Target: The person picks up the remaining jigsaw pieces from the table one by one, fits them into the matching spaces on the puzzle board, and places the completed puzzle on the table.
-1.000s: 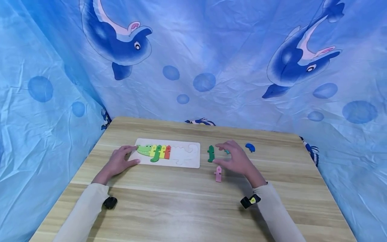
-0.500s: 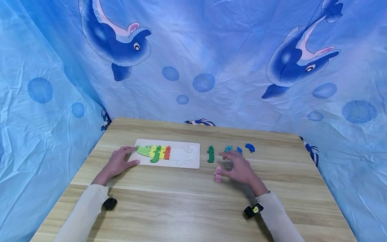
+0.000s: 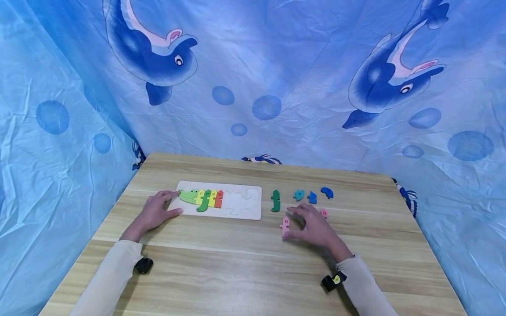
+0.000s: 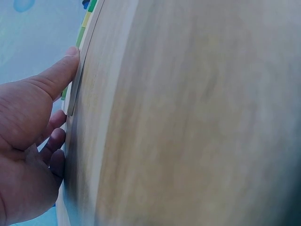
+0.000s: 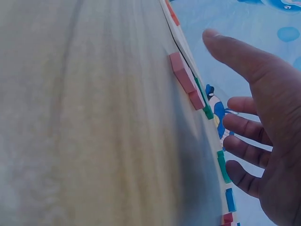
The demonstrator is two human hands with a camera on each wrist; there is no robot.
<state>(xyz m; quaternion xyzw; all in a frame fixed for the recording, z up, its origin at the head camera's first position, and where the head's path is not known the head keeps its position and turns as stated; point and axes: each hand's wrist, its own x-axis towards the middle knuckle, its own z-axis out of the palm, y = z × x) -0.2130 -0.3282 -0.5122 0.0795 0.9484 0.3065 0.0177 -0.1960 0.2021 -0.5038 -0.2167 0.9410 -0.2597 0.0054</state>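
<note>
A white puzzle board (image 3: 242,210) with a printed outline lies on the table; its left part carries a light green crocodile head (image 3: 188,196) and yellow, green and red body pieces (image 3: 219,199). My left hand (image 3: 154,211) rests at the board's left end, thumb and index finger stretched over its corners. In the left wrist view the thumb (image 4: 61,73) touches the board near its front edge. My right hand (image 3: 313,224) hovers with thumb and fingers spread beside a pink piece (image 3: 285,226), the thumb tip overlapping its lower end. The right wrist view shows nothing between those fingers.
Beyond the pink piece lies a dark green piece (image 3: 276,201). Further right are a teal piece (image 3: 298,195), two blue pieces, one small (image 3: 312,197) and one curved (image 3: 327,192), and another pink piece (image 3: 324,213), partly hidden. A blue dolphin-print cloth (image 3: 253,66) surrounds the table.
My right hand has moved down toward me, from beside the dark green piece to the pink one, uncovering the teal and small blue pieces. The left hand and board stay put.
</note>
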